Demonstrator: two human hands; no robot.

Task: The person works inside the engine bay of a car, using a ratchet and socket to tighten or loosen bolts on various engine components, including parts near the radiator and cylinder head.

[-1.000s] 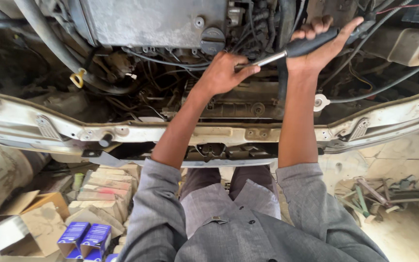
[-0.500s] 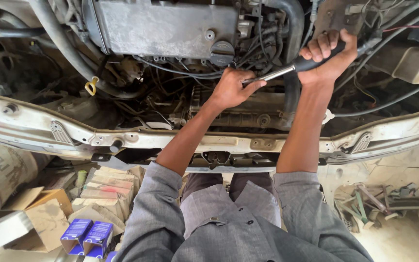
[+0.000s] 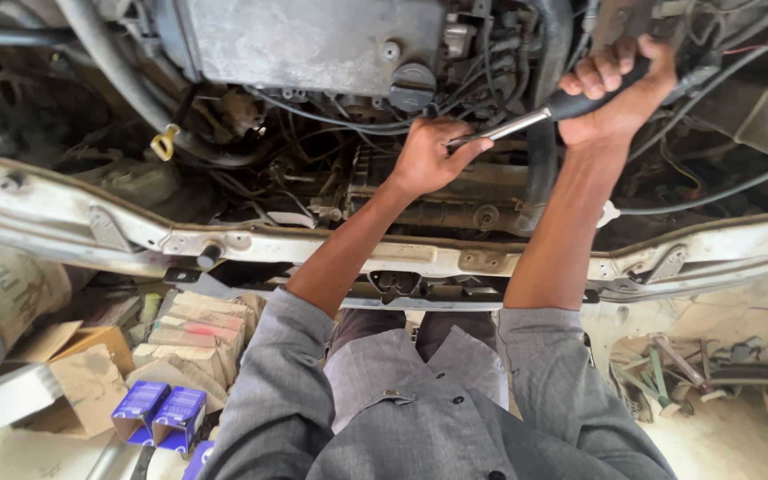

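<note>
I lean over an open car engine bay [image 3: 313, 53]. My right hand [image 3: 615, 89] grips the black handle of a ratchet wrench [image 3: 526, 120] whose metal shaft runs down-left. My left hand [image 3: 433, 156] is closed around the wrench's head end, low among the hoses and wires in front of the engine. The part under the wrench head is hidden by my left hand.
A white front crossmember [image 3: 224, 244] runs across below my arms. A yellow dipstick loop [image 3: 164, 142] sits at the left. On the ground lie cardboard boxes [image 3: 193, 333], small blue boxes [image 3: 160, 413] and a heap of scrap parts [image 3: 695, 369] at the right.
My right hand has swung the wrench handle, and the view has shifted slightly, so the engine sits lower in view. My left hand stays on the wrench head.
</note>
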